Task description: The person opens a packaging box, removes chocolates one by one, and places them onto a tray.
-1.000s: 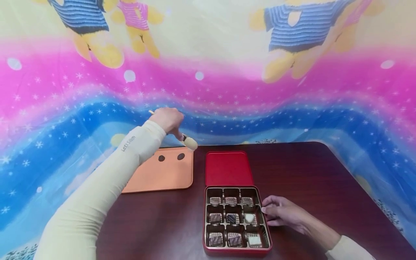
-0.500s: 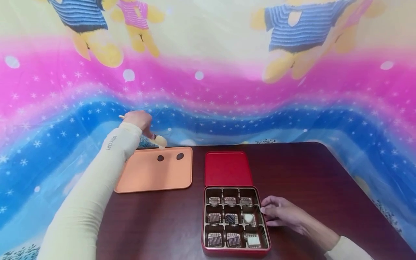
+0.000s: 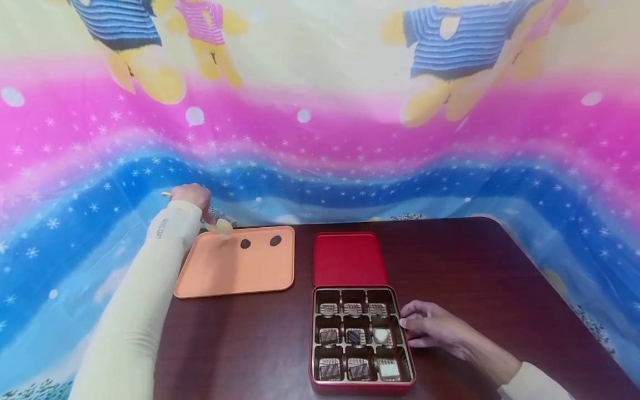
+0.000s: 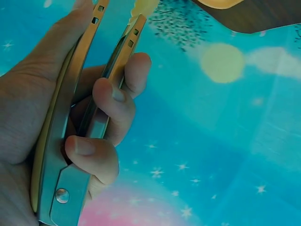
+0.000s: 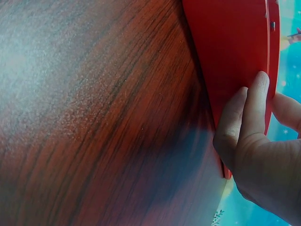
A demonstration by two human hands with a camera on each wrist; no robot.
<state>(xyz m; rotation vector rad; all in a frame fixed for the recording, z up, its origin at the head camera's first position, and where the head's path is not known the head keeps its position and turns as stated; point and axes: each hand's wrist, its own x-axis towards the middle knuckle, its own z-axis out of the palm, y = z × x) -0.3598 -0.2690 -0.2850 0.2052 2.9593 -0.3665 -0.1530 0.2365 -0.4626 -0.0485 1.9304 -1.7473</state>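
Metal tongs (image 4: 70, 117) with cream tips (image 3: 220, 226) are gripped by my left hand (image 3: 191, 199), fingers curled round the arms. The tips hang over the back left part of the orange tray (image 3: 250, 272); I cannot tell whether they pinch anything. Two dark round chocolates (image 3: 275, 240) lie near the tray's back edge. My right hand (image 3: 435, 329) rests against the right side of a red tin (image 5: 235, 56), fingers extended along its wall and thumb at the rim. Inside its divided liner (image 3: 342, 347) sit dark chocolates, a white heart-shaped one (image 3: 381, 335) and a white square one (image 3: 389, 369).
The tin's red lid (image 3: 348, 258) lies flat behind it, to the right of the tray. All this stands on a dark wooden table (image 3: 450, 266). A printed cloth (image 3: 320, 139) with bears and snowflakes hangs behind and beside the table.
My left hand has moved left and lower with the tongs, from the tray's back right corner to its back left. My right hand stays against the tin.
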